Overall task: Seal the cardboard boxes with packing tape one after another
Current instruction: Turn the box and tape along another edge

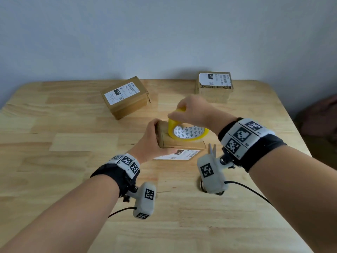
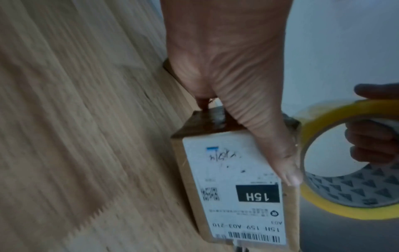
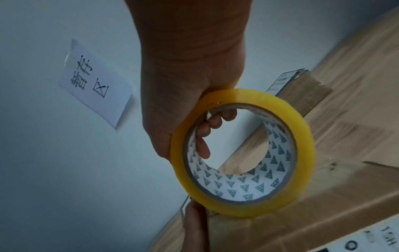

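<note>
A small cardboard box [image 1: 180, 142] with a white "15H" label [image 2: 237, 184] lies mid-table. My left hand [image 1: 152, 141] grips its left end, thumb along the label side. My right hand [image 1: 189, 111] grips a yellow packing tape roll [image 1: 187, 131], fingers hooked through its patterned core [image 3: 244, 184]. The roll rests tilted on the box's top. In the right wrist view a left fingertip [image 3: 195, 220] presses the box edge just under the roll, where a strip of tape seems to leave it.
Two more labelled cardboard boxes stand further back: one [image 1: 125, 96] at the back left, one [image 1: 214, 86] at the back right by the wall. A paper sign [image 3: 95, 83] is stuck on the wall. The wooden table [image 1: 73, 134] shows bare wood on the left and at the front.
</note>
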`<action>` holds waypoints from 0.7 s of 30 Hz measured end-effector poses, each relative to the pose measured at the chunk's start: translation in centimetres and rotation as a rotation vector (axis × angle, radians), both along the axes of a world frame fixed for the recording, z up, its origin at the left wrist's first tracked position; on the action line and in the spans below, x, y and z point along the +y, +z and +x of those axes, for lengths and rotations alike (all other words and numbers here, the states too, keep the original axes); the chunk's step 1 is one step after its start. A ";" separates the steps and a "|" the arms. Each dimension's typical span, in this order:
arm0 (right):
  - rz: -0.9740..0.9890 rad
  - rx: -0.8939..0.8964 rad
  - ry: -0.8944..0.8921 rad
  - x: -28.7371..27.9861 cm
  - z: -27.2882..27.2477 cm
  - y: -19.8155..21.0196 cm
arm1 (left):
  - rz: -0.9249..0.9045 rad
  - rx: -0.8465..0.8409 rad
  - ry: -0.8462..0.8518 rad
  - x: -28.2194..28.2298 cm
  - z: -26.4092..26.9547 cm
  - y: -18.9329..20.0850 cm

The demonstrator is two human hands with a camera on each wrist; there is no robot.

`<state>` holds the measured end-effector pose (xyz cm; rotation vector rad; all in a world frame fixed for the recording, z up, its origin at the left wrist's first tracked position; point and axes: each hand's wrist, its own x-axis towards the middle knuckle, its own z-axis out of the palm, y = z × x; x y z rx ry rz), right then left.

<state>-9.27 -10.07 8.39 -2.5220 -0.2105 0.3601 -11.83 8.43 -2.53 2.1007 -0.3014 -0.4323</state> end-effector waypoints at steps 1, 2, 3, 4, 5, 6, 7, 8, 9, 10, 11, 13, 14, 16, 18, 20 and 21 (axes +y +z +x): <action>-0.042 -0.006 0.018 0.9 0.2 0.2 | -0.017 0.019 -0.018 0.4 0.1 -0.1; -0.078 -0.017 0.039 1.7 0.4 0.3 | -0.018 0.038 -0.039 0.7 0.4 -0.3; -0.098 -0.026 0.072 2.6 0.7 0.4 | -0.011 0.056 -0.054 1.2 0.6 -0.3; -0.094 -0.026 0.100 3.4 1.1 0.7 | 0.001 0.074 -0.062 1.5 0.8 -0.3; -0.080 -0.021 0.125 4.1 1.3 1.0 | 0.010 0.090 -0.069 1.7 0.9 -0.3; -0.076 -0.013 0.154 4.7 1.5 1.5 | 0.013 0.097 -0.071 1.9 0.9 -0.3; -0.091 -0.010 0.196 5.4 1.6 2.0 | 0.019 0.096 -0.074 2.0 0.9 -0.3; -0.125 -0.017 0.250 5.9 1.8 2.3 | 0.026 0.090 -0.080 2.1 0.9 -0.3; -0.171 -0.038 0.307 6.3 1.9 2.7 | 0.034 0.085 -0.083 2.1 0.9 -0.4; -0.220 -0.065 0.350 6.6 2.1 2.9 | 0.036 0.081 -0.085 2.2 1.0 -0.4; -0.259 -0.095 0.371 6.7 2.2 3.1 | 0.033 0.077 -0.080 2.3 1.1 -0.4; -0.297 -0.111 0.356 6.3 2.4 3.0 | 0.032 0.061 -0.074 2.6 1.2 -0.5; -0.299 -0.093 0.333 6.0 2.5 2.7 | 0.033 0.059 -0.070 2.7 1.2 -0.5; -0.308 -0.051 0.292 5.2 2.4 1.9 | 0.037 0.068 -0.060 3.0 1.2 -0.7; -0.350 -0.034 0.266 4.5 2.0 1.4 | 0.042 0.076 -0.057 3.4 1.0 -0.7; -0.491 -0.067 0.263 3.5 1.7 1.3 | 0.056 0.075 -0.074 3.6 1.0 -0.6; -0.585 -0.092 0.271 3.0 1.6 1.3 | 0.070 0.073 -0.083 3.7 1.0 -0.5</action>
